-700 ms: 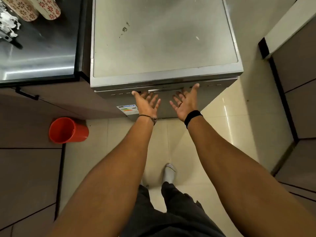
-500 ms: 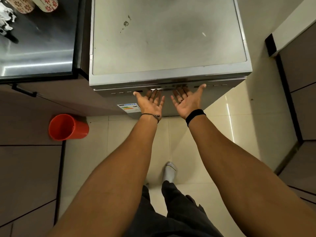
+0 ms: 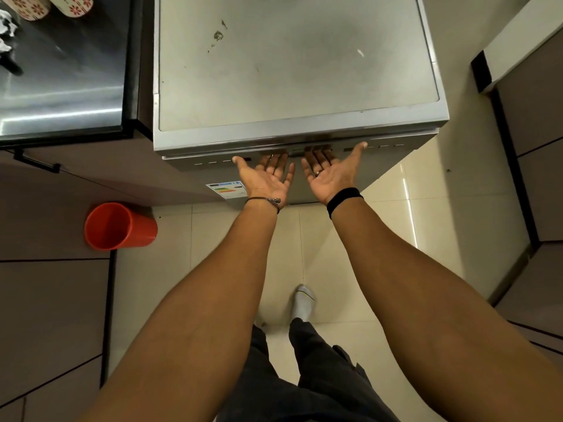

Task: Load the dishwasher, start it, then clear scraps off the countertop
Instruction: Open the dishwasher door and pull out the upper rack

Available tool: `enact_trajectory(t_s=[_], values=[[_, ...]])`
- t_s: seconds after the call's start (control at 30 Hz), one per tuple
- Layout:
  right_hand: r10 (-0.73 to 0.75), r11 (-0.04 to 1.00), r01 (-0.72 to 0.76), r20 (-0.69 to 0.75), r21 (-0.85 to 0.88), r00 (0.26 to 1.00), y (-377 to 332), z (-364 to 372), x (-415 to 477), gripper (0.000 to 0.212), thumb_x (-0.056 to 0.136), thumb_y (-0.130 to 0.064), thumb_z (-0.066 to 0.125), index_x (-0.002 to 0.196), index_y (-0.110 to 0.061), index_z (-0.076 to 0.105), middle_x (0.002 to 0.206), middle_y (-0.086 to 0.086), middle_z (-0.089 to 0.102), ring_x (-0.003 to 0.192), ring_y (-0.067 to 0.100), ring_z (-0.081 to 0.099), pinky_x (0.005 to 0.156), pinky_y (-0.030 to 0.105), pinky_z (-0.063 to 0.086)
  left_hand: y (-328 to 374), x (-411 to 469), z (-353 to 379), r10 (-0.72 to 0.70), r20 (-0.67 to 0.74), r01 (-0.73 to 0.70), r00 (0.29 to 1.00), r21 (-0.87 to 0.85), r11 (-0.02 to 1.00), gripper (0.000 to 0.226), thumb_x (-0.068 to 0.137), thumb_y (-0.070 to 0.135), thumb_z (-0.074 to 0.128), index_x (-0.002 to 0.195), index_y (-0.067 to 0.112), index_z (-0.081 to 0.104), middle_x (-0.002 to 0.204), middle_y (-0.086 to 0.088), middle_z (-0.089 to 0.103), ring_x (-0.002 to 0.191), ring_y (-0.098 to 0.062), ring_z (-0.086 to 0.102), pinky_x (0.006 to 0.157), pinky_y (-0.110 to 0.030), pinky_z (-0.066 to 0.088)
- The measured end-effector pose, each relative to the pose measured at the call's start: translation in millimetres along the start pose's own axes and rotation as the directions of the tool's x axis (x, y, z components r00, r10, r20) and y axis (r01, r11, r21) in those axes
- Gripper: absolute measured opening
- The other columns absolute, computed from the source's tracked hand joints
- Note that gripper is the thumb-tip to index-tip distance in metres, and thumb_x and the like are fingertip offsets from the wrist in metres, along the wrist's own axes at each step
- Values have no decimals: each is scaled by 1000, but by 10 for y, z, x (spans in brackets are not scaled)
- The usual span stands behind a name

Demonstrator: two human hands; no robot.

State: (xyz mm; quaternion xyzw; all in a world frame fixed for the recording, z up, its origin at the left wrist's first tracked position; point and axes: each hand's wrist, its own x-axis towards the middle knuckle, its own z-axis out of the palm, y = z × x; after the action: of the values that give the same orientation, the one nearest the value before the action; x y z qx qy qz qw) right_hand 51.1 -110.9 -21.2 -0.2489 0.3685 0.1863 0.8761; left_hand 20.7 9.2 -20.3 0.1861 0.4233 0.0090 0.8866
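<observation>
A silver dishwasher (image 3: 289, 71) stands below me with its door shut; I look down on its flat top. My left hand (image 3: 268, 178) and my right hand (image 3: 330, 175) are palm up, side by side at the top edge of the door. Their fingers reach straight into the handle recess (image 3: 295, 151), where the fingertips are hidden. Both thumbs spread outward. White scraps (image 3: 7, 25) lie on the dark countertop (image 3: 61, 71) at the far left.
Two floral-patterned cups (image 3: 33, 7) stand at the countertop's back. A red bin (image 3: 118, 226) sits on the tiled floor left of the dishwasher. Brown cabinets (image 3: 536, 184) close in on the right, and an energy label (image 3: 227, 188) is stuck on the door.
Both hands have moved forward and up, so their fingers now slip into the handle recess. The hands have also drawn closer together.
</observation>
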Motion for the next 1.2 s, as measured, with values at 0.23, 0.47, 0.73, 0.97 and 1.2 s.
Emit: enact_trajectory(t_s=[0.23,0.47,0.73,0.97,1.2], values=[[-1,1000,0,-24,-31,1000,133,-243,-168,95,85,-85,30,141,-11,46,133,10,59,119,26,61,93,38,51,-109,-143,-248,11,-36,-7,999,100,995,89,95,78,21,144,8,45,141,-15,56,132,-29,54,109,-45,45],[-16,998,10,-96,-65,995,284,-464,-340,88,85,-86,30,127,-14,58,122,9,67,112,24,66,88,34,53,-307,-509,-517,556,362,-387,748,919,-77,34,106,45,44,104,19,65,99,2,67,91,-16,61,79,-34,50],[13,982,-32,-101,-185,995,313,-770,-534,81,89,-81,30,132,-17,55,124,6,66,111,22,67,86,34,53,154,-52,-355,101,601,-268,793,493,-827,64,105,56,26,160,23,22,162,-10,30,151,-32,20,125,-51,10],[-557,-427,407,590,-807,585,238,-930,-603,29,99,-44,53,97,-18,66,91,-5,67,93,20,61,78,34,50,68,-72,-694,19,525,-272,851,471,-839,68,104,61,14,162,25,12,166,-7,23,154,-31,12,125,-54,-2],[37,-791,316,474,-525,880,79,-634,-297,105,81,-85,40,159,-18,19,166,6,19,154,26,5,124,49,-3,43,-219,-888,-38,497,-297,867,454,-840,57,107,46,29,161,28,20,159,0,35,148,-26,26,124,-56,9]])
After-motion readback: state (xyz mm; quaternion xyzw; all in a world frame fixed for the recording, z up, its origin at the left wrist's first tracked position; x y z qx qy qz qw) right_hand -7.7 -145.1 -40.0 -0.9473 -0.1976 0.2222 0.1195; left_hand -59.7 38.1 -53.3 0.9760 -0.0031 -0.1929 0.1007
